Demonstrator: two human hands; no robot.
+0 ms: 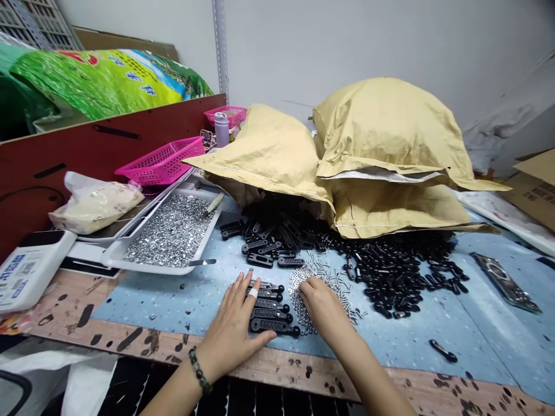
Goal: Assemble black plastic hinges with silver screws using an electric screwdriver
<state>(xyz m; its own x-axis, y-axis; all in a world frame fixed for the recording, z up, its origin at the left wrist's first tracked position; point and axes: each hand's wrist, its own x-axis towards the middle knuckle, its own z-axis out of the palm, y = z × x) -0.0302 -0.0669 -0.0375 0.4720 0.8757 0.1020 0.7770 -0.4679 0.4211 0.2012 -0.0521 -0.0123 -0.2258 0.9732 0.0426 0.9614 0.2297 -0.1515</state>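
Note:
My left hand (236, 318) lies with its fingers spread at the left ends of a row of black plastic arms (271, 312), touching or nearly touching them. The arms lie side by side, each with a rounded knob at its right end. My right hand (319, 297) reaches into a pile of small silvery nuts (301, 315), its fingertips pinched together. Whatever they hold is too small or hidden to make out. Just behind and right of that hand are scattered metal screws (329, 266). More loose black arms (271, 248) lie behind the row.
A heap of small black parts (390, 277) spreads at right, below bulging yellow sacks (390, 127). A white tray of metal bits (167, 231), a pink basket (160, 162) and a digital scale (34, 268) stand at left. One black part (443, 351) lies near the front edge.

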